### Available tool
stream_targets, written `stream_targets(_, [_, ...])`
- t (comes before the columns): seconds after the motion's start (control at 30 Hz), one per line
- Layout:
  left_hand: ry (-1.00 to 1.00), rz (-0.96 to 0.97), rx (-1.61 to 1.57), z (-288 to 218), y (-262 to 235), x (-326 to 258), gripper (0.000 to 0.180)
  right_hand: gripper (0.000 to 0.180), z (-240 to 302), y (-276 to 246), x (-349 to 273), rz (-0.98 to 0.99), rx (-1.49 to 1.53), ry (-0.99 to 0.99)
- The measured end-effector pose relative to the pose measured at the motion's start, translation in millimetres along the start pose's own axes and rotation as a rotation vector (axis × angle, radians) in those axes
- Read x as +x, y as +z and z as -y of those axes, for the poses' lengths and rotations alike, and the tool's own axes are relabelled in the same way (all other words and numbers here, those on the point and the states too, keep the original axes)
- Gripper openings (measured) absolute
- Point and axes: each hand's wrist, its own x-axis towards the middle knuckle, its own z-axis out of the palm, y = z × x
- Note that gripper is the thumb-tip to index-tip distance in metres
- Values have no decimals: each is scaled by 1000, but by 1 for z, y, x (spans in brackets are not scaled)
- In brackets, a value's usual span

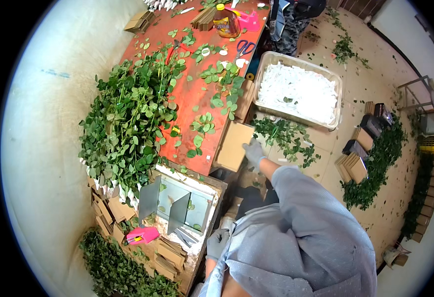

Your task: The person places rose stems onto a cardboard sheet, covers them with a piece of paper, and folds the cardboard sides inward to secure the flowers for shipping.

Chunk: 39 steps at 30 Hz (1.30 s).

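Observation:
My right hand (253, 151), in a grey glove, reaches forward and grips the right edge of a flat brown cardboard piece (234, 145). The cardboard sits at the edge of the red worktable (192, 153). Low beside my shirt is my left hand (217, 243), also gloved in grey; its fingertips are hidden against the cloth. Nearest to it stands a low bench with a metal frame (182, 200) that has upright grey plates. Left of the red top lies a big heap of leafy green stems (128, 116), with white-wrapped heads hanging at its lower edge.
A clear bin (298, 91) of white pieces stands right of the table. Scissors (244, 48), red-handled pliers (175, 49) and a bottle (226, 22) lie or stand on the red top. A pink tool (142, 235) lies below. A person (289, 29) stands at the far side.

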Motion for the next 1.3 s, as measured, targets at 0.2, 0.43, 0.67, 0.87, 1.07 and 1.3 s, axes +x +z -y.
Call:
stream_targets(0.2, [100,70,13,-25,-10,13,31,28,16,-196,-23,-330,-324,-69])
stream_targets(0.43, [231,119,49,-66,5,60,28,25,177,-332,-84,-604,-638,-567])
stream_targets(0.67, [712,-146,287,-189,5,100,47,21,373,-338,-199,-235,-980,-1127])
stream_targets(0.87, [981,-264,357,-239,8,98,101,53,464,-337,-240,200,-649,-1251])
stream_targets(1.07, [694,-129,333,-185,0,70,45,48,504,-366,-128,348,-255,-1456])
stream_targets(1.3, [380,-534,-522,-153,-12,36,37,34,524,-101,-142,615,-307,-1510])
